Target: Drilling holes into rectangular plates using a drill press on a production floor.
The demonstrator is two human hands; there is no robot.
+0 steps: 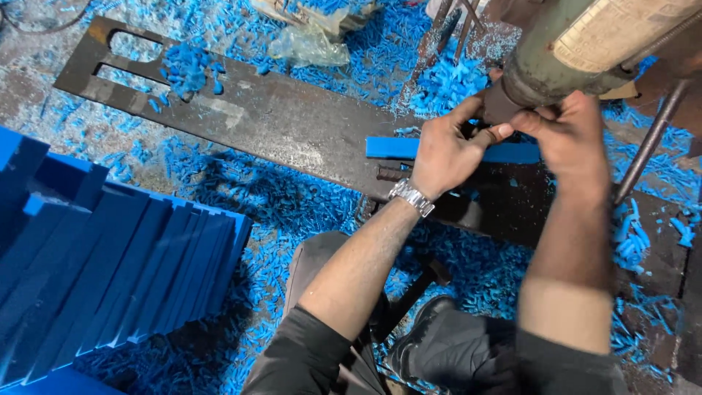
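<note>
The person is sitting low and looking down at two bare hands. The left hand [446, 150] is wearing a silver watch [412, 196] on the wrist. Its fingers are curling shut around the bottom tip of the big grey machine [556, 69], and the palm is resting over a long blue strip [395, 147]. The right hand [567, 135] is coming in from the other side. Its fingers are also pinching closed at the same small spot under the machine, touching the left thumb. I cannot tell what tiny part they are pinching, because the fingers are hiding it.

The blue strip is lying flat on a dark metal plate [278, 117], right below the machine's tip. One end is sticking out to the left of the left hand, and the other end is showing between the two hands.

Small blue shavings [292, 212] are lying all over the floor. A stack of blue sheets [117, 271] is leaning at the left, well apart from the hands. A crumpled clear plastic bag [307, 44] is lying near the top.
</note>
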